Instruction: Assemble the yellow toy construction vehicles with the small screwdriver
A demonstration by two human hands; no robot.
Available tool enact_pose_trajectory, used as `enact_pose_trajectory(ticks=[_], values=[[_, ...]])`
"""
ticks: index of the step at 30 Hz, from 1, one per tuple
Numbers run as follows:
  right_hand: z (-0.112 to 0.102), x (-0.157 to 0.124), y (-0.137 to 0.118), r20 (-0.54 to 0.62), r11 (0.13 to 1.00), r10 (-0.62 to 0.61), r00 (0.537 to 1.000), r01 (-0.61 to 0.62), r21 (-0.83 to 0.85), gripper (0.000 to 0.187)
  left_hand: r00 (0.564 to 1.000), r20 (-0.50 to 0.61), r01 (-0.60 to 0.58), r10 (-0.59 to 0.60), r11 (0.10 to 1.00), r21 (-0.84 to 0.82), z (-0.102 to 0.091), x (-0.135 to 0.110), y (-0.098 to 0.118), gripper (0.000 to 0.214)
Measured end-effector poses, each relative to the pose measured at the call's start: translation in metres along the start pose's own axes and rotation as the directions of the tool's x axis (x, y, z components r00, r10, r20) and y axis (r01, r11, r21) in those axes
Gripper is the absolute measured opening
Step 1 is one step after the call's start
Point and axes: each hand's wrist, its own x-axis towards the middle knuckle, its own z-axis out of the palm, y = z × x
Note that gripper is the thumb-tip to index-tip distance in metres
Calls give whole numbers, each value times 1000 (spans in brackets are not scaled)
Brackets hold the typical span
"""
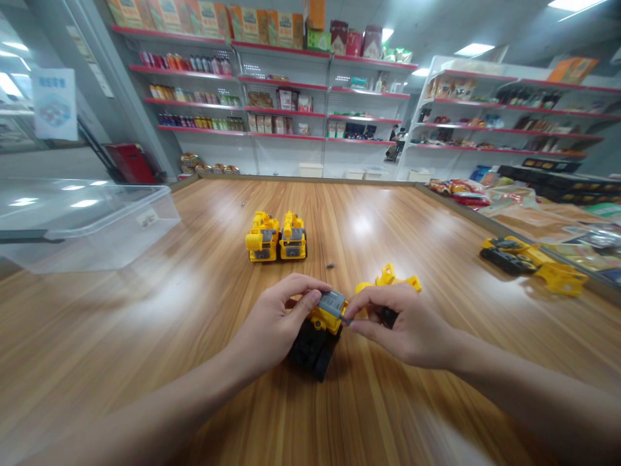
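Observation:
A toy construction vehicle (317, 330) with a yellow body, grey top panel and black wheels or tracks sits tilted on the wooden table, close to me. My left hand (286, 314) grips its upper body, thumb and fingers around the grey panel. At the vehicle's right end, my right hand (395, 323) pinches a small grey piece (345, 320) against the body; its kind is too small to tell. Just behind the right hand lie yellow toy parts (387, 277), partly hidden by it. A tiny dark piece (330, 265) rests on the table beyond the vehicle.
Two yellow toy vehicles (276, 238) stand side by side farther back. More yellow and black toy parts (533, 262) lie at the right. A clear plastic bin (145, 223) stands on the left. Bagged goods (519, 207) lie past the right edge; stocked shelves (281, 84) line the back.

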Motion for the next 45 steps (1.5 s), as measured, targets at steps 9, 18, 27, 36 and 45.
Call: enact_pose_trajectory(ticks=[9, 18, 27, 36, 45], values=[[1, 1, -3, -68, 998, 49, 996, -51, -31, 8, 994, 40, -107, 99, 933, 344, -4, -2, 4, 27], [-1, 2, -4, -205, 995, 56, 977, -73, -75, 6, 904, 239, -423, 354, 821, 384, -14, -4, 16, 25], [1, 2, -6, -195, 994, 12, 981, -32, -102, 5, 979, -98, -89, 177, 812, 577, -13, 5, 3, 21], [1, 0, -9, -17, 991, -124, 992, 123, -60, 7, 997, 63, -64, 40, 894, 444, -8, -4, 12, 26], [0, -2, -9, 50, 978, -207, 977, 206, 13, 5, 993, 113, -11, -39, 912, 411, -7, -1, 13, 26]])
